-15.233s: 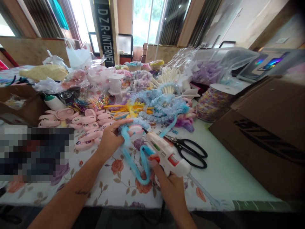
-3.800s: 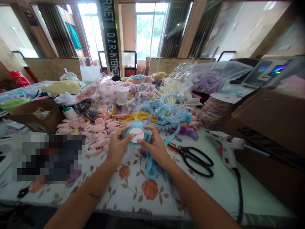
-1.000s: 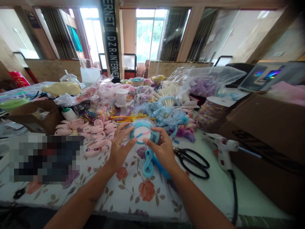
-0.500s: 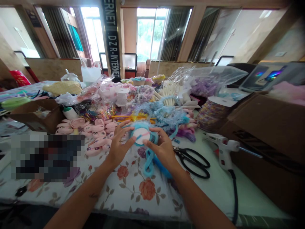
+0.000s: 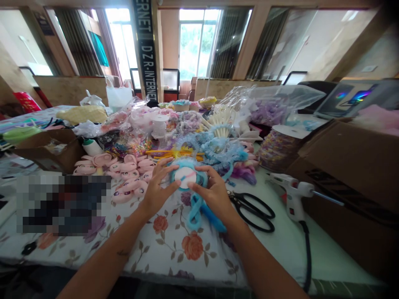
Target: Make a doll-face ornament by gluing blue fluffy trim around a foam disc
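Between my two hands is a white disc [image 5: 186,174] with a fluffy light-blue rim and a thin pink and blue strip across its face. My left hand [image 5: 160,182] grips its left edge, thumb in front and fingers behind. On the opposite edge, my right hand [image 5: 212,187] holds it the same way. Light-blue fuzzy strands [image 5: 194,216] hang in a loop below, beside and partly under my right hand. Behind the disc lies a pile of pale-blue ruffled ribbon [image 5: 218,145]. Several pink rabbit-like heads [image 5: 126,170] lie left of my left hand.
Black-handled scissors [image 5: 254,211] and a white glue gun [image 5: 291,195] with a cord lie to the right. A large cardboard box [image 5: 349,166] stands beyond them. A spool [image 5: 277,145], bagged trimmings [image 5: 137,118] and a small open box [image 5: 52,149] crowd the back. A floral cloth [image 5: 174,253] covers the front.
Both hands keep their hold on the disc, which shifts and turns only very slightly. Everything else on the table stays where it was.
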Available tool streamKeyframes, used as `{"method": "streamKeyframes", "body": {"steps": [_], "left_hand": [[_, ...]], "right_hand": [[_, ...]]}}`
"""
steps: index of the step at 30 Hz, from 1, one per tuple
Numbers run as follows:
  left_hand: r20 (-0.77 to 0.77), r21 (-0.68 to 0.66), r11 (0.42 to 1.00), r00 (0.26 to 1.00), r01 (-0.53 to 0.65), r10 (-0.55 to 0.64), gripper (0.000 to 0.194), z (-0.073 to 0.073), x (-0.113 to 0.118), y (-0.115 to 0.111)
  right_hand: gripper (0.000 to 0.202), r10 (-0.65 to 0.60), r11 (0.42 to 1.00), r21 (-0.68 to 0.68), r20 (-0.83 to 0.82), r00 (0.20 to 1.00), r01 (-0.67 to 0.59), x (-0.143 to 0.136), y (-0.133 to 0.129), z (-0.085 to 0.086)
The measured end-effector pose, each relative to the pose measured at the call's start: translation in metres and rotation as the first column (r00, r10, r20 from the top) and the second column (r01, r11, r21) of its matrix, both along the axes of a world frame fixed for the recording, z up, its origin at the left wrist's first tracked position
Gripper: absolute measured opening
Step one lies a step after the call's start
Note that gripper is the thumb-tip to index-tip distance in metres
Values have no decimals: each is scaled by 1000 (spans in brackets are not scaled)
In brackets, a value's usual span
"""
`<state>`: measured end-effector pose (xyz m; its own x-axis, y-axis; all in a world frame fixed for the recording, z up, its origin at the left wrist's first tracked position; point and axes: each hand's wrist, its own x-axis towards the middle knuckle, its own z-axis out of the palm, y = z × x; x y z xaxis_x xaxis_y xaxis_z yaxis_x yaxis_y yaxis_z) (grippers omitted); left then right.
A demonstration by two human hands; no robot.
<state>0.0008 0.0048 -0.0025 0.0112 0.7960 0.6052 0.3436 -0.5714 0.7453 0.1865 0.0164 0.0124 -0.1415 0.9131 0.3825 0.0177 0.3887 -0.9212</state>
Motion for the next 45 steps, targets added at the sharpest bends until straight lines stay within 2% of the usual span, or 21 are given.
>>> {"method": "streamKeyframes", "body": {"steps": [5, 8, 13, 22, 27, 34, 40, 45], "left_hand": [[8, -6, 999, 999, 51, -51, 32, -3, 0, 2], [17, -7, 999, 999, 36, -36, 28, -2, 0, 2], [-55, 16, 1000, 999, 3, -2, 35, 1, 0, 0], [3, -2, 998, 998, 63, -63, 21, 4, 0, 0], [-60, 21, 999, 998, 36, -35, 26, 7, 0, -2], [-127, 51, 998, 992, 24, -17, 19, 5, 2, -1], [-177, 116, 993, 983, -36, 57, 29, 8, -1, -2], [-238, 179, 982, 966, -60, 102, 20, 8, 0, -3]], "right_hand": [[34, -3, 999, 41, 33, 999, 2, 2, 0, 2], [32, -4, 999, 48, 84, 996, 0, 1, -2, 4], [31, -4, 998, 61, 152, 988, -5, 0, -6, 7], [30, -4, 999, 49, 158, 987, -4, -3, -11, 6], [29, 5, 995, 94, 226, 974, -27, -5, -11, 7], [27, -28, 988, 155, 260, 965, -13, -6, -11, 2], [29, -59, 972, 234, 316, 947, -17, -7, -11, 5], [30, -59, 959, 280, 355, 933, -46, -6, -13, 6]]}}
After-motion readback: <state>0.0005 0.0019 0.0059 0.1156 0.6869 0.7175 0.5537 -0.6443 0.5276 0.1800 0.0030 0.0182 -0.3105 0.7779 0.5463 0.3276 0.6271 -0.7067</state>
